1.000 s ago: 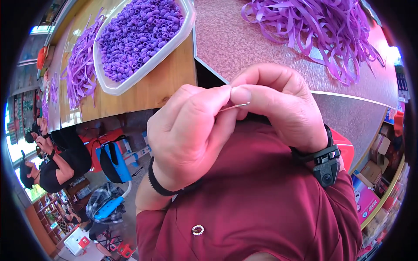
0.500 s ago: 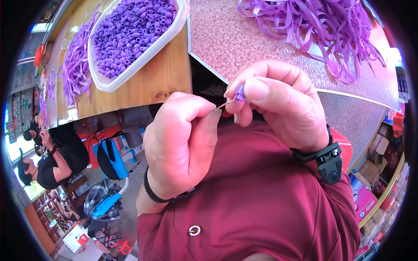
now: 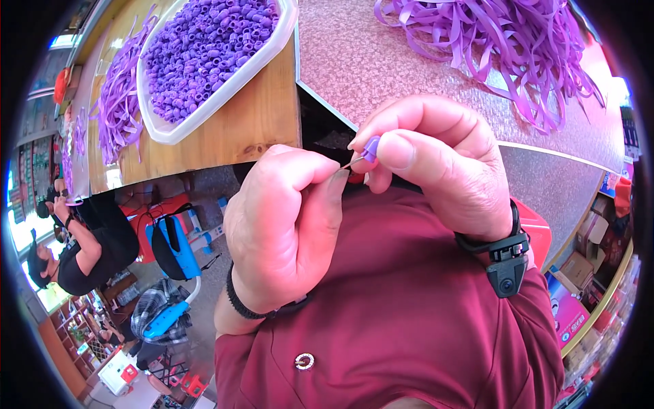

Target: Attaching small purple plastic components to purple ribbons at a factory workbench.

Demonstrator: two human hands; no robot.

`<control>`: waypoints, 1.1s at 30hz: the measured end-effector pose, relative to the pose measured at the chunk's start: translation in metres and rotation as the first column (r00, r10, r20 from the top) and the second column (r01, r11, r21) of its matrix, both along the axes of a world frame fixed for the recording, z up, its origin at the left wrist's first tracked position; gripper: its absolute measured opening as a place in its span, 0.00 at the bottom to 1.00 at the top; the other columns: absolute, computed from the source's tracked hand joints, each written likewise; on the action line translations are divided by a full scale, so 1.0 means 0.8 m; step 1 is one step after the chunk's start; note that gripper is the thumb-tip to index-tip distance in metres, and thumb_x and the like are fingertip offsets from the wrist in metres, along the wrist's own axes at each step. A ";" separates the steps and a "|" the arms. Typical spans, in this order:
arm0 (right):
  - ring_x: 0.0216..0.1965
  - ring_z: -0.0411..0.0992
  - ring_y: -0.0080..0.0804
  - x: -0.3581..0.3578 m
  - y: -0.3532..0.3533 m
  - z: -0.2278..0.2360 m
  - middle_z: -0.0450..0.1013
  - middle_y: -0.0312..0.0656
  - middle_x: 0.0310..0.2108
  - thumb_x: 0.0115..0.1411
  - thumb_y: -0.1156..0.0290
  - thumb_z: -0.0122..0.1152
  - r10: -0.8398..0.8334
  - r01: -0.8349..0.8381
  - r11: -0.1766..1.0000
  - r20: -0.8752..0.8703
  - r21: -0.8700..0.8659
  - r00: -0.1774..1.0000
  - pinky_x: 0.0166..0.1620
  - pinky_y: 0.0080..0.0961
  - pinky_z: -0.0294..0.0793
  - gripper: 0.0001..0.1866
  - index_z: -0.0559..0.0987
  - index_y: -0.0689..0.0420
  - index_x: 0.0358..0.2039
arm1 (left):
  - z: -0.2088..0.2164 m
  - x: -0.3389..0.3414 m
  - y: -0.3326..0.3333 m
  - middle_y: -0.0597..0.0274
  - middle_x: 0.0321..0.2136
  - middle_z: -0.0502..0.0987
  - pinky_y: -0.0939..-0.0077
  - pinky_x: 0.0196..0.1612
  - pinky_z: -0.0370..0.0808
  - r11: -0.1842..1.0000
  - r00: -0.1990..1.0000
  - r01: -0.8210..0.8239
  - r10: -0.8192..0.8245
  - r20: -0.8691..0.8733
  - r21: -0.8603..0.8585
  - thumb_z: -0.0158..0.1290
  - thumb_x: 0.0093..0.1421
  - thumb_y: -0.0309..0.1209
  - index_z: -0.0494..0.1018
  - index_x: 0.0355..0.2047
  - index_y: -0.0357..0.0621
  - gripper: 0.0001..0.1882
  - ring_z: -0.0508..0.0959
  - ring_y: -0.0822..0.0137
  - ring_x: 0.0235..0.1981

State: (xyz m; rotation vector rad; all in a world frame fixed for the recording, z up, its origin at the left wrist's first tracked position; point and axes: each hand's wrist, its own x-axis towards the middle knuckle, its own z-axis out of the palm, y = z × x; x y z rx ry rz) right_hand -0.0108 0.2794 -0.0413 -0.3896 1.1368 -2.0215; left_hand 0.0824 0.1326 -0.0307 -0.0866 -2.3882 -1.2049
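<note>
Centre of frame: purple cap (image 3: 371,148), smooth plastic; thin rod (image 3: 351,163), looks metal. Upper left, as I see it: tabletop (image 3: 248,126), grained wood, smooth; tub (image 3: 178,133), translucent plastic. Upper right: ribbons (image 3: 501,51), satiny cloth. Shirt (image 3: 402,286): soft-sheened cloth.

Mid-frame, the right hand (image 3: 446,170) partly hides a purple piece (image 3: 370,148) from me; the left hand (image 3: 283,225) covers a thin rod's (image 3: 352,163) end. The top edge crops the tub (image 3: 167,133), upper left, and ribbons (image 3: 504,54), upper right.

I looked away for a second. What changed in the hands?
The left hand and right hand moved apart sideways; a purple piece now shows in the right, with a thin metal tool running to it from the left. The tray and ribbon pile stayed put.
</note>
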 end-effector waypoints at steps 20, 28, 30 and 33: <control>0.30 0.73 0.33 -0.003 -0.015 -0.002 0.74 0.43 0.28 0.50 0.79 0.62 -0.009 0.128 0.988 -0.798 0.085 0.602 0.34 0.25 0.71 0.05 0.77 0.63 0.29 | -0.001 0.007 -0.013 0.54 0.27 0.74 0.77 0.28 0.71 0.995 0.994 0.077 -0.072 -0.077 0.062 0.51 0.52 0.13 0.70 0.40 0.33 0.14 0.74 0.64 0.24; 0.30 0.69 0.20 -0.090 -0.042 0.078 0.73 0.36 0.26 0.55 0.71 0.59 0.142 0.321 0.888 -0.860 0.330 0.490 0.34 0.18 0.69 0.09 0.77 0.64 0.32 | -0.025 0.035 -0.043 0.57 0.25 0.73 0.78 0.27 0.69 0.985 0.996 -0.079 0.071 0.057 0.155 0.52 0.53 0.16 0.71 0.36 0.36 0.10 0.72 0.66 0.22; 0.29 0.67 0.15 -0.142 -0.071 0.095 0.71 0.32 0.25 0.57 0.68 0.57 0.164 0.392 0.845 -0.875 0.363 0.456 0.33 0.17 0.68 0.12 0.77 0.65 0.35 | -0.032 0.044 -0.048 0.58 0.23 0.72 0.79 0.26 0.68 0.975 0.989 -0.133 0.118 0.088 0.181 0.52 0.54 0.17 0.71 0.35 0.37 0.08 0.71 0.67 0.21; 0.29 0.72 0.27 -0.235 -0.113 0.081 0.74 0.42 0.26 0.55 0.65 0.56 0.256 0.586 0.741 -0.945 0.328 0.205 0.36 0.24 0.70 0.15 0.76 0.65 0.36 | -0.039 0.057 -0.057 0.64 0.24 0.70 0.88 0.26 0.65 0.963 0.982 -0.164 0.138 0.131 0.216 0.49 0.57 0.17 0.70 0.36 0.36 0.06 0.69 0.79 0.23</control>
